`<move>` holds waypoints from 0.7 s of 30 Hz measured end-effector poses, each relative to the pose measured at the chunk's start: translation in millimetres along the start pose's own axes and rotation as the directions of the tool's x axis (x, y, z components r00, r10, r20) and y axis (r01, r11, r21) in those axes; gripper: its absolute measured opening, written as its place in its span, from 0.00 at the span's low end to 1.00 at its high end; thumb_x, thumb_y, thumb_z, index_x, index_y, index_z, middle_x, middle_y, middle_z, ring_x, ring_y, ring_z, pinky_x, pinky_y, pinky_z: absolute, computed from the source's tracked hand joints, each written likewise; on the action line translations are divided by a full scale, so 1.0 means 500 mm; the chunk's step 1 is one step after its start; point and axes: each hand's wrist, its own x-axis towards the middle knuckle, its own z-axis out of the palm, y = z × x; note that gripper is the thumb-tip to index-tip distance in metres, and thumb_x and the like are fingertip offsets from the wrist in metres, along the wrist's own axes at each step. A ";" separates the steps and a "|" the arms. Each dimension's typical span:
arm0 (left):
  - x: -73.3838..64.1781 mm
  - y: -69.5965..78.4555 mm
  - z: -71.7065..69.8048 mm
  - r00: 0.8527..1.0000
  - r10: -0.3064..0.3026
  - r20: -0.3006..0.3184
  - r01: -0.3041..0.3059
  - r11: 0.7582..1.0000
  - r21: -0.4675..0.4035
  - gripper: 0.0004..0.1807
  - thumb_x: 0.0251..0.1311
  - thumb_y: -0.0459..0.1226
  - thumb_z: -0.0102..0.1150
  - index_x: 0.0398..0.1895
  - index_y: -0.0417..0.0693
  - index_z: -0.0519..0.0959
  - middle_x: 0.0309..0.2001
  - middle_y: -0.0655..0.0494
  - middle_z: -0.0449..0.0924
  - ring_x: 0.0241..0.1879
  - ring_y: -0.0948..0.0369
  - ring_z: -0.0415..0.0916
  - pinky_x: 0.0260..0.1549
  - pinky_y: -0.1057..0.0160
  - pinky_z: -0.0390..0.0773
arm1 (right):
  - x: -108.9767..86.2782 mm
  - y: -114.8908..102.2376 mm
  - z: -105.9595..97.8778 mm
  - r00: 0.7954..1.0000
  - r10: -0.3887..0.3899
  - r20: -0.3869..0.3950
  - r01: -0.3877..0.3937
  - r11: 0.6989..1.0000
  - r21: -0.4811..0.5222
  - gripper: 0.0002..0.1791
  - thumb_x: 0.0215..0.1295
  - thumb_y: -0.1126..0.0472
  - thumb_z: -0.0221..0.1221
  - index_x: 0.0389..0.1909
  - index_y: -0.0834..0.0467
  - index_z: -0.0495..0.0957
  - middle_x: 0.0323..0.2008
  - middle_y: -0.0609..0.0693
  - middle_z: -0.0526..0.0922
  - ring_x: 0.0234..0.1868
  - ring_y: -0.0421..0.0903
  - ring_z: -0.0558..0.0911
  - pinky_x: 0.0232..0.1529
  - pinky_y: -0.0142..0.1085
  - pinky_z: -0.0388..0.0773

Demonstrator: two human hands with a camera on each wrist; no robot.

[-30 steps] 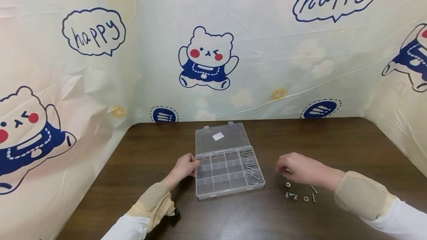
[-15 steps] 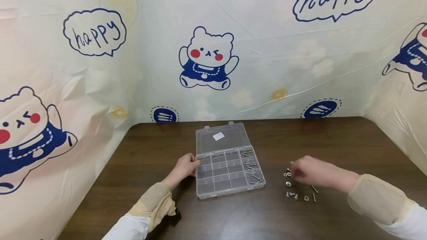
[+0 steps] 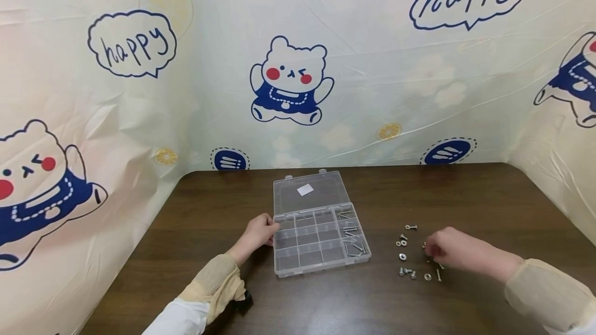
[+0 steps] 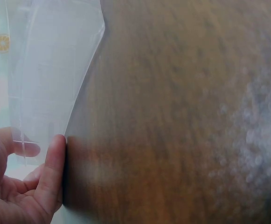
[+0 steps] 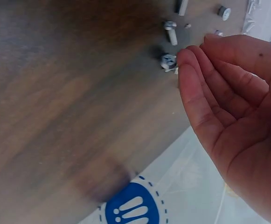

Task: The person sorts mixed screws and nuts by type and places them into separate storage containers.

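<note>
A clear plastic compartment box [image 3: 307, 260] sits on the table with its lid tipped back, screws [image 3: 356, 249] in its right-hand column. My left hand [image 3: 258, 230] grips the box's left wall; in the left wrist view the thumb [image 4: 28, 148] overlaps the wall and a fingertip [image 4: 57, 142] lies along the outside. My right hand [image 3: 449, 247] is low among loose hardware on the right. Its fingers [image 5: 191, 86] are bent with a gap to the thumb, and nothing shows between them. A bolt [image 5: 168, 60] lies just beyond the fingertips.
Left of the right hand are several loose pieces: screws [image 3: 411, 227], a flanged nut [image 3: 402, 257], a nut [image 3: 427, 276] and short bolts [image 3: 407, 272]. A black object [image 3: 244, 303] lies by the left wrist. A printed curtain [image 3: 363, 66] stands behind the table [image 3: 209, 195].
My right hand has moved right and toward the near side over the loose hardware, uncovering screws and small nuts. The left hand and box have stayed put.
</note>
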 end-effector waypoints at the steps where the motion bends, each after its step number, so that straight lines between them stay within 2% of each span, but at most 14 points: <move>1: 0.000 0.000 0.000 1.000 0.001 0.000 -0.001 1.000 -0.001 0.06 0.51 0.31 0.49 0.21 0.39 0.66 0.16 0.52 0.67 0.14 0.64 0.70 0.15 0.65 0.81 | -0.002 0.002 0.002 1.000 0.007 0.003 -0.007 1.000 0.005 0.08 0.42 0.74 0.60 0.21 0.58 0.77 0.21 0.39 0.75 0.22 0.31 0.69 0.19 0.28 0.71; 6: 0.000 0.000 0.000 1.000 -0.001 -0.002 0.001 1.000 0.006 0.06 0.51 0.31 0.49 0.21 0.39 0.66 0.15 0.52 0.67 0.14 0.64 0.70 0.15 0.65 0.80 | -0.006 0.008 0.010 1.000 0.029 0.011 -0.029 0.999 0.022 0.08 0.40 0.73 0.61 0.21 0.58 0.76 0.20 0.39 0.73 0.22 0.32 0.69 0.19 0.28 0.71; 12: 0.000 -0.001 0.001 1.000 -0.005 0.002 0.005 1.000 0.001 0.06 0.51 0.31 0.49 0.21 0.40 0.66 0.16 0.52 0.67 0.14 0.64 0.70 0.15 0.65 0.81 | -0.010 0.015 0.025 1.000 -0.008 -0.030 0.008 1.000 0.006 0.12 0.35 0.76 0.59 0.19 0.56 0.74 0.19 0.38 0.71 0.21 0.32 0.68 0.18 0.27 0.70; 16: -0.001 -0.001 0.000 1.000 0.000 0.001 0.000 1.000 -0.001 0.06 0.51 0.31 0.49 0.21 0.39 0.65 0.16 0.52 0.67 0.14 0.64 0.70 0.15 0.64 0.81 | -0.011 0.017 0.034 0.999 -0.016 -0.049 0.016 1.000 -0.008 0.15 0.33 0.79 0.55 0.17 0.54 0.72 0.19 0.37 0.68 0.21 0.32 0.65 0.17 0.26 0.67; 21: 0.002 -0.002 0.000 1.000 -0.003 -0.008 0.003 1.000 0.001 0.06 0.50 0.31 0.49 0.21 0.40 0.66 0.15 0.53 0.66 0.14 0.64 0.70 0.15 0.65 0.80 | -0.008 0.012 0.042 0.999 0.012 -0.031 -0.012 1.000 -0.012 0.17 0.30 0.79 0.52 0.15 0.53 0.69 0.17 0.37 0.64 0.20 0.32 0.62 0.16 0.25 0.62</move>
